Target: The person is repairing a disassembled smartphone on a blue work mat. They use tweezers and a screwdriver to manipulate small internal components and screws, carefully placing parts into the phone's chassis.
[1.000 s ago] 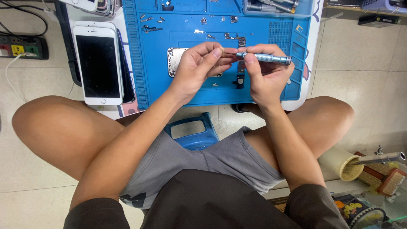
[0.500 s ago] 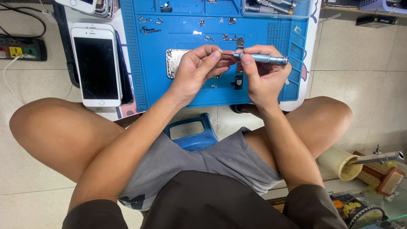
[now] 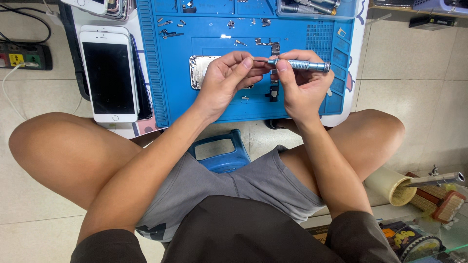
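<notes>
Gripping a slim metal screwdriver (image 3: 298,64) in my right hand (image 3: 303,87), I keep it level above the blue repair mat (image 3: 156,73), its tip pointing toward my left hand (image 3: 229,80). The fingers of that left hand (image 3: 243,65) are pinched narrow right at the tip; whatever sits between them is too small for me to make out. Below both hands lies an opened phone housing (image 3: 197,70), mostly hidden by my left hand, only its left end showing. Small screws and brackets (image 3: 168,34) dot the mat's upper part, too tiny to tell apart. A white phone (image 3: 108,73), screen dark, lies just left of the mat on the worktop (image 3: 139,127). More phones (image 3: 105,6) and a tool tray (image 3: 312,7) are cut off by the top edge. A blue stool (image 3: 219,151) shows between my knees.
</notes>
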